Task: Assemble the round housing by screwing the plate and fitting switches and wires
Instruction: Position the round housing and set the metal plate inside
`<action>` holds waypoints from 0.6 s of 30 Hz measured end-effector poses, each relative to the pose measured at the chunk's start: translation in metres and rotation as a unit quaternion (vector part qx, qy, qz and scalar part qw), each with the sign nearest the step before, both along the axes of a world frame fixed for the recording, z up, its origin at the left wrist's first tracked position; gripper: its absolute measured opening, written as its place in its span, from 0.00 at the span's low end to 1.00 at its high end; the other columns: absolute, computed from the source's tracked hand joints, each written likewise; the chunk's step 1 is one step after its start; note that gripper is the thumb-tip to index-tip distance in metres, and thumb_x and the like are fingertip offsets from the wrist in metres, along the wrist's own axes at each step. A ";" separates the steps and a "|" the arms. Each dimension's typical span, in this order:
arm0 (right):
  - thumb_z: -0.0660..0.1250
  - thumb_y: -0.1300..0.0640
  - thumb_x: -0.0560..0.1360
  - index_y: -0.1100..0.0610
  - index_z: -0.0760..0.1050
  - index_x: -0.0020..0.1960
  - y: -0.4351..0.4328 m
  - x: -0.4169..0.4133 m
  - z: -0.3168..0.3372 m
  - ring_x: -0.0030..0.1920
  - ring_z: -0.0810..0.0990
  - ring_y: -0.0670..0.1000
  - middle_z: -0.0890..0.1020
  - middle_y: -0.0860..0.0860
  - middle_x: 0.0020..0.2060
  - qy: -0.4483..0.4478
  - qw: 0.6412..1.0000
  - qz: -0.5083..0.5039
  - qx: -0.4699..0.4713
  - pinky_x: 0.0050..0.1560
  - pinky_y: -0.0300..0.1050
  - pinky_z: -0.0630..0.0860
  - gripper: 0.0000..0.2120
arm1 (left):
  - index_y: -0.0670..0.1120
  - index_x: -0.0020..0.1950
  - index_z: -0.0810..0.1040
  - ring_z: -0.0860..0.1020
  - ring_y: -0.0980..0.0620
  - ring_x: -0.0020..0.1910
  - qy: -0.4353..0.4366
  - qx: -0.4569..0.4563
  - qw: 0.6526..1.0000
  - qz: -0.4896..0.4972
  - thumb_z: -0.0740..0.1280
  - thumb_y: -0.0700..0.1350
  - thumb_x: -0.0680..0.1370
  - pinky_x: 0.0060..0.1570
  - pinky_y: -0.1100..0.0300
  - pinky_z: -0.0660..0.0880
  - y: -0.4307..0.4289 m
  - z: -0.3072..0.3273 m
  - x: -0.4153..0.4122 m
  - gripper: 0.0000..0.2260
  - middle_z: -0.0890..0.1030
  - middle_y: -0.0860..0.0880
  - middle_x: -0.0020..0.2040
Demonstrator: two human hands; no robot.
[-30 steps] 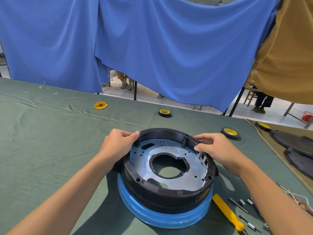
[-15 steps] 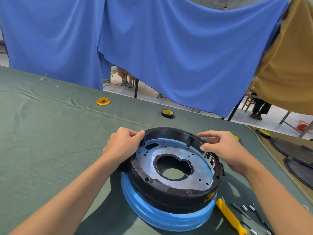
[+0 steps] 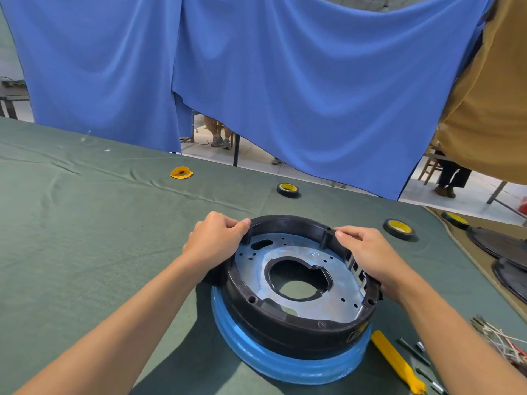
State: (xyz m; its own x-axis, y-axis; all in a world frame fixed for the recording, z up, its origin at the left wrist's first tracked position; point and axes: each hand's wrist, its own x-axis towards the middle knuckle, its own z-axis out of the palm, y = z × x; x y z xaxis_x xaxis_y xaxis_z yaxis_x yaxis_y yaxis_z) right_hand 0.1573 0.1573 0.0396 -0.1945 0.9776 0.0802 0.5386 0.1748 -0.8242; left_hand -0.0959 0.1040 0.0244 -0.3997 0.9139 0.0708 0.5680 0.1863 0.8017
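1. Left hand (image 3: 216, 238) still curled over the far-left rim of the round housing (image 3: 285, 329); right hand (image 3: 368, 252) grips the right rim
2. Housing barely shifted, seated on blue ring (image 3: 285, 363), plate (image 3: 256, 263) inside
3. Likely still aligning; yellow screwdriver (image 3: 396, 363) untouched

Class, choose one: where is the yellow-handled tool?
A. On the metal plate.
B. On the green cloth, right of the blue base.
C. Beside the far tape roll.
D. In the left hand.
B: the yellow-handled tool lies on the green cloth just right of the blue base, and the left hand and right hand both grip the black housing.
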 end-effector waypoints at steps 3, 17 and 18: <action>0.58 0.54 0.83 0.49 0.80 0.54 0.001 0.000 -0.001 0.50 0.80 0.50 0.82 0.47 0.49 -0.018 1.000 -0.014 0.011 0.50 0.49 0.77 0.12 | 0.47 0.26 0.56 0.62 0.47 0.30 0.012 0.006 1.000 -0.009 0.63 0.55 0.80 0.32 0.55 0.57 0.000 0.002 0.000 0.28 0.57 0.55 0.19; 0.61 0.54 0.82 0.53 0.81 0.58 0.006 0.000 -0.007 0.54 0.78 0.49 0.81 0.47 0.50 -0.005 0.999 -0.039 0.028 0.54 0.47 0.73 0.12 | 0.48 0.29 0.61 0.60 0.50 0.27 -0.028 0.004 1.000 -0.011 0.64 0.55 0.80 0.33 0.55 0.58 0.009 -0.002 -0.004 0.24 0.57 0.54 0.22; 0.61 0.54 0.81 0.52 0.81 0.58 0.007 0.000 -0.007 0.54 0.78 0.50 0.81 0.48 0.51 -0.005 0.999 -0.043 0.030 0.54 0.47 0.73 0.12 | 0.46 0.30 0.65 0.61 0.50 0.26 -0.044 -0.001 0.999 -0.010 0.65 0.55 0.80 0.34 0.55 0.60 0.010 -0.003 -0.005 0.22 0.59 0.54 0.22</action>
